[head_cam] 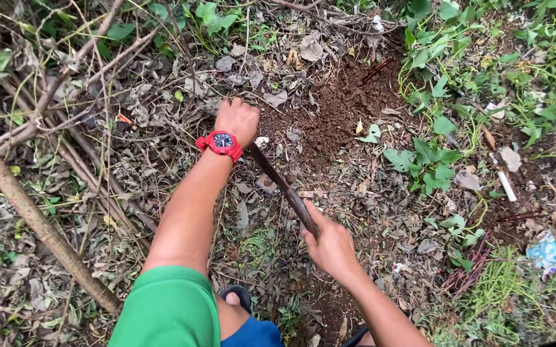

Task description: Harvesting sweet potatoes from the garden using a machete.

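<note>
Head view: looking down at leaf-littered ground, both of the person's arms reaching forward.
Far left: thick bare branch (pixel 30 215) lying diagonally, thinner dry sticks (pixel 79 154) beside it.
Left arm: green sleeve (pixel 165 308) at bottom edge; red wristwatch (pixel 221 142) on the wrist.
Left hand (pixel 238 119): curled down onto the litter, back of hand up; fingers hidden beneath, so whether they are apart or closed on anything cannot be told.
Blade (pixel 271 173): long, dark, narrow; runs diagonally from just below the left wrist down to the right hand, tip end hidden near the watch.
Right hand (pixel 330 244): fingers wrapped tight round the blade's lower handle end; blade emerges above the thumb.
Centre right: patch of bare brown soil (pixel 345 106).
Right: green leafy weeds (pixel 429 160); white stick-like scrap (pixel 506 186); blue-white wrapper litter (pixel 546 252).
</note>
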